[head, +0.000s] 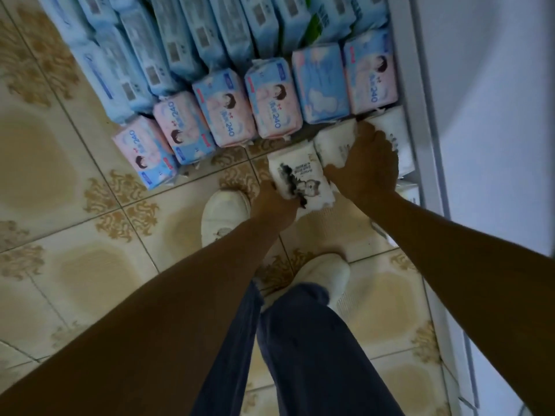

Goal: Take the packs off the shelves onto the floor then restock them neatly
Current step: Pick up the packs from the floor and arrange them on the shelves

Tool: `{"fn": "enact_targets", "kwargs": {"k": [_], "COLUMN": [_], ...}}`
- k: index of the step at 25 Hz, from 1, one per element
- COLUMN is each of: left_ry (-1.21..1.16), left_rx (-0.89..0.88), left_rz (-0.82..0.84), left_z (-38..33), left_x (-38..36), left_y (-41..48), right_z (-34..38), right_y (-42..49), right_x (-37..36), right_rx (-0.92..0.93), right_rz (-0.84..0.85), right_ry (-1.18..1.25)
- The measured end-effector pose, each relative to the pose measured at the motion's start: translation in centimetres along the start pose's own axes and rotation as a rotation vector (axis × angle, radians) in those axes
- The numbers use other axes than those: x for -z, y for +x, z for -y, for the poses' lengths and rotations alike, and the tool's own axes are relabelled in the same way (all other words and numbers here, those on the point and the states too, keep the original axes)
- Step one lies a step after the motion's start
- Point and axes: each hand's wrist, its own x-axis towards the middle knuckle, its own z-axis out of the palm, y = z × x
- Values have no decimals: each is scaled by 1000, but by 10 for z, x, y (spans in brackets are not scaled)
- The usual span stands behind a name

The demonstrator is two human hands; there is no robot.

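Head view: your left hand (277,202) grips the near corner of the cat-print pack (297,178), fingertips hidden beneath it. Your right hand (368,166) clamps over the plain white pack (335,142) just beside it, thumb on the near side, fingers curled over the far edge. Both packs sit low over the tiled floor (90,265), near the row of pink-and-blue packs (228,112), with the white shelf frame (420,115) at right
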Motion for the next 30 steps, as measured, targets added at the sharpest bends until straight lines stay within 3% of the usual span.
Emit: {"fn": "enact_targets", "kwargs": {"k": [4, 8, 13, 20, 24, 30], "left_ry": [-23, -56, -100, 10, 76, 216], "left_rx": [24, 9, -144, -295, -345, -313], "left_rz": [77, 202, 294, 313, 498, 937], "left_z": [-8, -37, -99, -150, -138, -114], "left_x": [30, 74, 127, 160, 139, 105], "left_y": [-60, -141, -268, -430, -488, -579], "right_z": [-1, 6, 28, 57, 48, 21], "right_y": [-39, -96, -189, -349, -446, -598], "right_x": [59, 147, 263, 399, 423, 403], "right_rx": [-76, -97, -229, -363, -455, -771], "right_rz": [96, 78, 85, -139, -293, -745], "right_ry": [180, 371, 695, 942, 1096, 1276]}}
